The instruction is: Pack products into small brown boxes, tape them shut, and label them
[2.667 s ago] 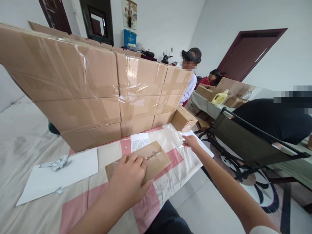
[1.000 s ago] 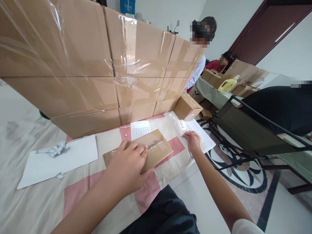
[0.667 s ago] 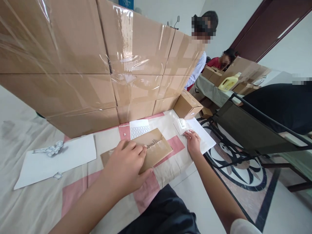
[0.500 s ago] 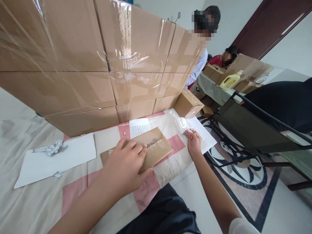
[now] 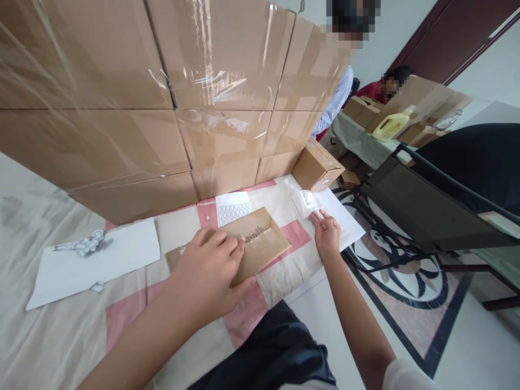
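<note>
My left hand (image 5: 211, 271) lies over a flat piece of brown cardboard (image 5: 260, 254), fingers bent on top and thumb along the near side. It holds the cardboard against the cloth. Dark jagged strokes run along a seam in the cardboard, partly under my fingers. To the right, my right hand (image 5: 327, 233) has its fingertips closed at the near end of a small white tape dispenser (image 5: 304, 201). Whether a strip of tape is between them is too small to make out. Behind the cardboard lies a white sheet printed with small outlined rectangles (image 5: 234, 209).
A wall of plastic-wrapped cardboard boxes (image 5: 227, 141) rises behind. White paper (image 5: 130, 244) at left carries a bunch of paper cut-outs (image 5: 85, 245). One box (image 5: 317, 168) and another white sheet (image 5: 345, 216) are at right, near a folding chair (image 5: 442, 200). Other people are beyond.
The view has shifted slightly, so the background sits a little differently. My right fingertips have moved slightly at the dispenser's near end. My left hand stays on the cardboard.
</note>
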The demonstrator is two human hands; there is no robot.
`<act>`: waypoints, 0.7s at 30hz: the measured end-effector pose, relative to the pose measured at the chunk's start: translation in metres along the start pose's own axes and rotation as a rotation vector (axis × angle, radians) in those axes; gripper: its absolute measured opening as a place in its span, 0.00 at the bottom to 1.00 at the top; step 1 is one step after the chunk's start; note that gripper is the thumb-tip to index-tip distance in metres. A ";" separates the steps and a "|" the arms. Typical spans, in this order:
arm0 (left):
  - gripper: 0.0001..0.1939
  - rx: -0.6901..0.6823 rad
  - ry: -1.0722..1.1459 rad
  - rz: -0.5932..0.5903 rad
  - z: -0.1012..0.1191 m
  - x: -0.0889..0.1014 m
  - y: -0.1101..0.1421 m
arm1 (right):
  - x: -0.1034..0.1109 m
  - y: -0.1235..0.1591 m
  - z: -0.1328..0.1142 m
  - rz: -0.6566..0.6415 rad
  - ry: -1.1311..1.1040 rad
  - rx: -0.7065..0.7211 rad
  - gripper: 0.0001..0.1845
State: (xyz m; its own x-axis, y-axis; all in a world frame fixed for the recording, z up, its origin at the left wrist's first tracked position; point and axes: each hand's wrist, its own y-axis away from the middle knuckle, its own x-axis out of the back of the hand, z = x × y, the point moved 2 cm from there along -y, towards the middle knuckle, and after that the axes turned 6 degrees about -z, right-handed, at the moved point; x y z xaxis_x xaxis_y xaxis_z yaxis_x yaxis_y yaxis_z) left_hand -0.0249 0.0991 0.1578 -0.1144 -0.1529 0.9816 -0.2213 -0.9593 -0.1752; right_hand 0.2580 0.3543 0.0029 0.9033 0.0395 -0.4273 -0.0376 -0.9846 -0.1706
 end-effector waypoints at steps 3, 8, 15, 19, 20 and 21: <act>0.29 -0.002 -0.007 0.007 0.000 -0.001 0.000 | -0.003 0.002 -0.002 -0.007 -0.001 0.019 0.18; 0.28 -0.009 -0.018 0.009 0.000 0.000 0.000 | -0.008 0.005 -0.005 0.008 0.001 0.046 0.17; 0.27 -0.040 -0.014 0.051 0.000 0.002 -0.003 | -0.010 0.008 -0.007 -0.020 0.029 0.082 0.16; 0.27 -0.044 -0.012 0.062 -0.001 0.001 -0.003 | -0.011 0.008 -0.007 -0.033 0.035 0.113 0.17; 0.27 -0.044 -0.013 0.063 -0.001 0.001 -0.003 | -0.011 0.008 -0.007 -0.032 0.036 0.115 0.17; 0.27 -0.044 -0.014 0.064 -0.001 0.001 -0.003 | -0.011 0.009 -0.007 -0.032 0.039 0.114 0.17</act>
State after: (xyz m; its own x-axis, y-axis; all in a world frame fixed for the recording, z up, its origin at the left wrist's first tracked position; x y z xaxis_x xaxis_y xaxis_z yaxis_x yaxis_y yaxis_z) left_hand -0.0252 0.1023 0.1589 -0.1157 -0.2169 0.9693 -0.2569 -0.9361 -0.2401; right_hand 0.2507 0.3440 0.0128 0.9208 0.0617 -0.3852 -0.0548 -0.9572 -0.2842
